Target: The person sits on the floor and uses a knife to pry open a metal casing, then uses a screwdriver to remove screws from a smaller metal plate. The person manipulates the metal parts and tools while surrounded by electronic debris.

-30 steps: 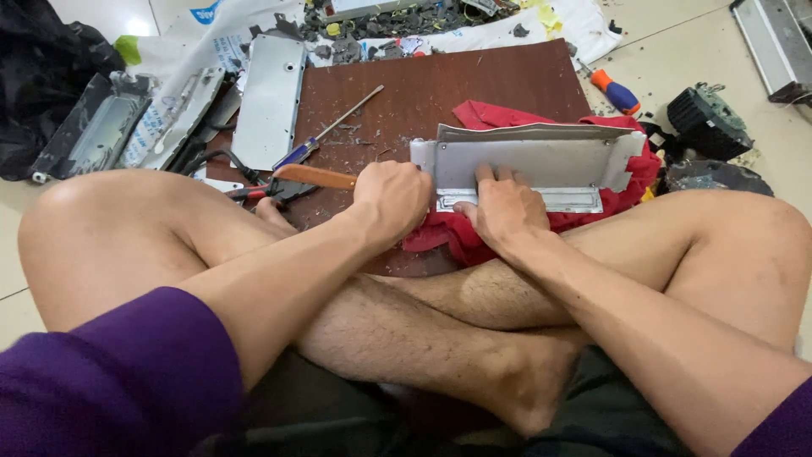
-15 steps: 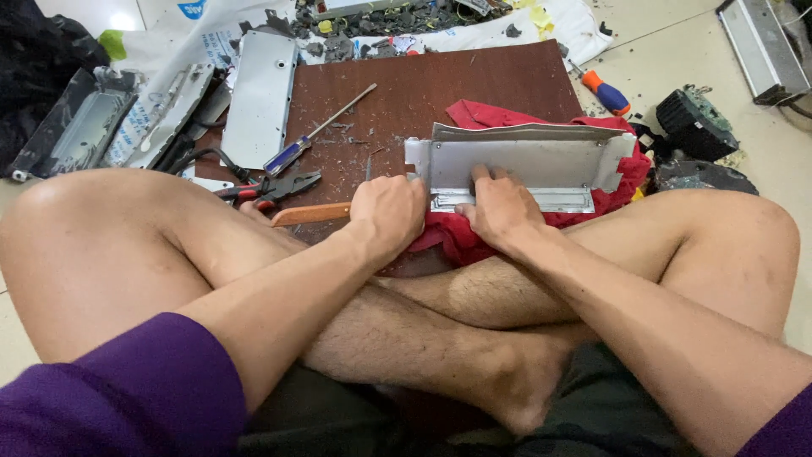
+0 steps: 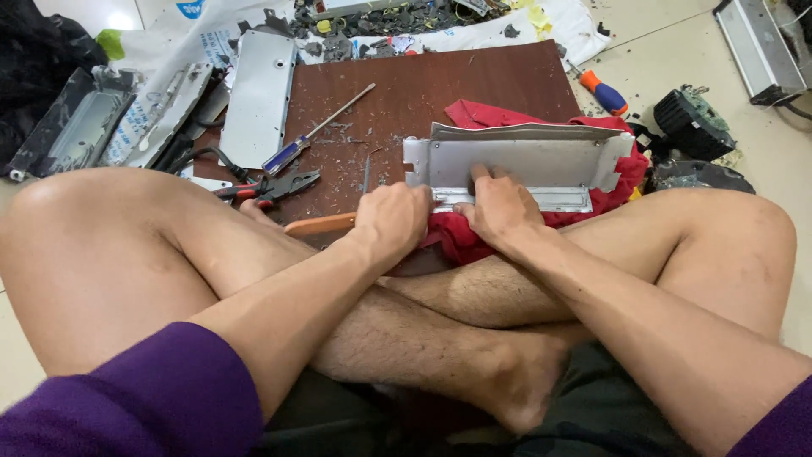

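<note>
I sit cross-legged with a grey metal housing [image 3: 541,159] lying on a red cloth [image 3: 474,112] at the near edge of a brown board [image 3: 440,80]. My left hand [image 3: 393,220] is closed around an orange-handled tool [image 3: 320,224] at the housing's left end; the tool's tip is hidden by the hand. My right hand [image 3: 501,207] presses down on the housing's lower rail, fingers spread over the metal.
On the board lie a blue-handled screwdriver [image 3: 292,152] and red-handled pliers [image 3: 272,188] among metal shavings. Grey metal plates [image 3: 258,97] lie to the left. An orange-and-blue screwdriver [image 3: 605,91] and a black component [image 3: 694,123] lie to the right.
The orange handle in my left hand has swung down toward my leg. My right hand has stayed on the housing, which has not shifted.
</note>
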